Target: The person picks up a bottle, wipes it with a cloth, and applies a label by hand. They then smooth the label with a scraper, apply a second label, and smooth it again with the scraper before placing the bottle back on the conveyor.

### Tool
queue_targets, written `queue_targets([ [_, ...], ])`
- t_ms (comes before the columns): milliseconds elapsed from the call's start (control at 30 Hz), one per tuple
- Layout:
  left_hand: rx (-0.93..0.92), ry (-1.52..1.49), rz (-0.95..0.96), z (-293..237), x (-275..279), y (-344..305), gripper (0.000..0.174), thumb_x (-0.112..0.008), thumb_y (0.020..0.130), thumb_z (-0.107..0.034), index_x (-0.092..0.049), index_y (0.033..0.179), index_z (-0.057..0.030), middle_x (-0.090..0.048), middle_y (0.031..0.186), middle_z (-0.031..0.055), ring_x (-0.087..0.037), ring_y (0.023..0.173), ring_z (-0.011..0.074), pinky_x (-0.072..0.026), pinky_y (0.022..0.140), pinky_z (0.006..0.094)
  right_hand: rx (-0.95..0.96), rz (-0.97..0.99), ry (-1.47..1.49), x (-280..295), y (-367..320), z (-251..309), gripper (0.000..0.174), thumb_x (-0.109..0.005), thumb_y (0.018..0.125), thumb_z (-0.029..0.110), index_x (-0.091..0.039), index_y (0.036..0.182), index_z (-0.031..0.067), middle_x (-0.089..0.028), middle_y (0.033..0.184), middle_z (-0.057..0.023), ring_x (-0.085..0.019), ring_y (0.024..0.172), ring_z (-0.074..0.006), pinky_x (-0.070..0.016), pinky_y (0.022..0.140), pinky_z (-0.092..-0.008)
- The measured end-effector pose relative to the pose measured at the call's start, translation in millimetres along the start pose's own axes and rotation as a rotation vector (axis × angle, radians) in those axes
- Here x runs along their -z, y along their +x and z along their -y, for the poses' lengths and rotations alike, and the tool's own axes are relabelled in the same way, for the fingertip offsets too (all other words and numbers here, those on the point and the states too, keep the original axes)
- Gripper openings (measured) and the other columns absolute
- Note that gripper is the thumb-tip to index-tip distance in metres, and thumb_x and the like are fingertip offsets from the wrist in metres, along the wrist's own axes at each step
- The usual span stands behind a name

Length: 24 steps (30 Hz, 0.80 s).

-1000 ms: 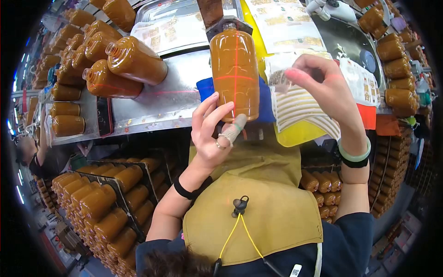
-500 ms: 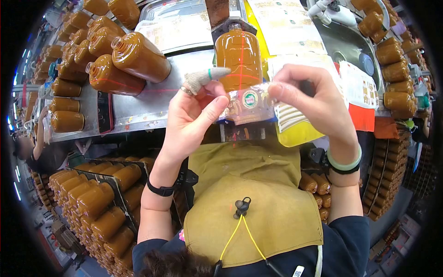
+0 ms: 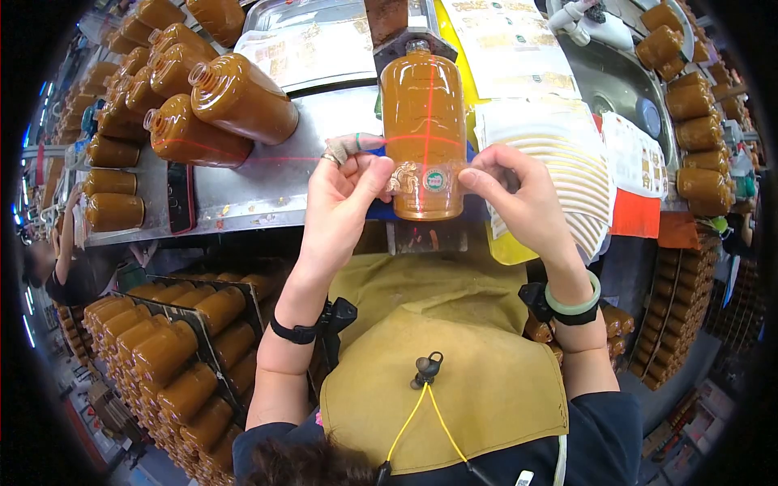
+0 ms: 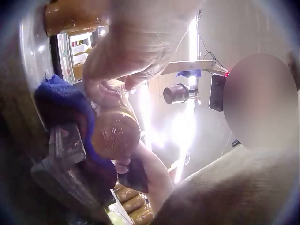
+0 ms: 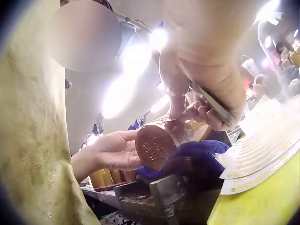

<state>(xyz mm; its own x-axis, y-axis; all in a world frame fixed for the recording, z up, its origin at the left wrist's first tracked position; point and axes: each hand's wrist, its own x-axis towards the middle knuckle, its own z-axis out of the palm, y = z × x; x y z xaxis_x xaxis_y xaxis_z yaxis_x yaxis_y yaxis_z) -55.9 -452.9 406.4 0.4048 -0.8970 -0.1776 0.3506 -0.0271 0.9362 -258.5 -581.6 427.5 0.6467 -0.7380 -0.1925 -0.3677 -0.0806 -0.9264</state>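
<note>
A glossy brown bottle lies on a blue cloth, its neck toward a metal block and its base toward the person. A thin clear decal with gold patterns and a round green emblem lies across the bottle near its base. My left hand, a finger cot on its index finger, pinches the decal's left end. At its right end, the thumb and finger of my right hand pinch the decal. A thin flat blade-like piece is tucked in the right hand's palm.
Fanned decal sheets lie on a yellow board at right, beside a sink. Several brown bottles and a phone occupy the metal table's left. Racks of bottles stand below. Red laser lines cross the bottle.
My left hand left the bottle's base and took the decal's left end. Both hands then brought the decal, carried by the right hand, down onto the bottle.
</note>
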Motion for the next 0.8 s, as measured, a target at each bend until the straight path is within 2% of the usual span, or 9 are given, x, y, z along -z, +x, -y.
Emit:
queue_targets([
  [67,0.031,-0.033,-0.029,0.3,-0.1,-2.2,0.034,-0.07,0.098,-0.008,-0.056,0.128,-0.0009,-0.063,0.096,0.0026,-0.06,0.087,0.0096,-0.0505,0.077,0.0274,-0.028,0.002,0.021,-0.1,1.4,-3.0,0.017,-0.073,0.092,0.018,-0.072,0.093,0.0007,-0.066,0.076,-0.0003,-0.054,0.072,-0.0064,-0.0459,0.066,-0.0254],
  [167,-0.018,0.022,-0.015,2.6,4.4,-5.0,0.034,-0.071,0.098,-0.007,-0.057,0.127,-0.0005,-0.066,0.099,0.0041,-0.063,0.089,0.0104,-0.0524,0.078,0.0276,-0.02,0.057,0.112,1.9,3.2,-7.7,0.017,-0.072,0.094,0.017,-0.071,0.096,0.0005,-0.066,0.08,0.0018,-0.055,0.075,-0.0055,-0.0459,0.069,-0.0242],
  [233,0.028,-0.009,0.019,6.8,9.0,-5.1,0.037,-0.069,0.096,-0.002,-0.056,0.13,0.0001,-0.068,0.104,0.0057,-0.064,0.09,0.0101,-0.0524,0.082,0.0257,-0.03,0.07,0.188,2.7,3.7,-8.5,0.016,-0.07,0.096,0.016,-0.07,0.099,-0.0001,-0.066,0.085,0.0031,-0.055,0.08,-0.005,-0.046,0.074,-0.0234],
  [333,0.067,-0.02,0.013,3.5,8.2,-3.7,0.037,-0.069,0.096,-0.003,-0.056,0.131,0.0003,-0.069,0.103,0.0061,-0.065,0.09,0.0105,-0.0531,0.081,0.026,-0.022,0.077,0.197,3.0,4.7,-10.3,0.016,-0.068,0.097,0.015,-0.07,0.099,-0.0005,-0.066,0.087,0.0029,-0.056,0.084,-0.005,-0.0462,0.078,-0.0234],
  [533,0.077,-0.075,0.01,4.6,10.1,-3.7,0.035,-0.071,0.096,-0.003,-0.059,0.128,-0.0001,-0.071,0.107,0.0083,-0.067,0.095,0.0127,-0.0545,0.082,0.0286,-0.039,0.085,0.183,2.8,5.7,-10.3,0.016,-0.069,0.097,0.016,-0.07,0.098,-0.0006,-0.066,0.087,0.0022,-0.056,0.085,-0.0054,-0.0466,0.079,-0.0243],
  [800,0.073,-0.095,0.021,4.7,9.5,-3.7,0.036,-0.071,0.095,-0.003,-0.058,0.129,-0.0003,-0.07,0.105,0.007,-0.068,0.095,0.0132,-0.0556,0.083,0.0287,-0.052,0.066,0.182,1.0,6.7,-14.9,0.017,-0.069,0.096,0.016,-0.07,0.098,-0.0004,-0.066,0.088,0.0014,-0.056,0.085,-0.0059,-0.047,0.081,-0.0245],
])
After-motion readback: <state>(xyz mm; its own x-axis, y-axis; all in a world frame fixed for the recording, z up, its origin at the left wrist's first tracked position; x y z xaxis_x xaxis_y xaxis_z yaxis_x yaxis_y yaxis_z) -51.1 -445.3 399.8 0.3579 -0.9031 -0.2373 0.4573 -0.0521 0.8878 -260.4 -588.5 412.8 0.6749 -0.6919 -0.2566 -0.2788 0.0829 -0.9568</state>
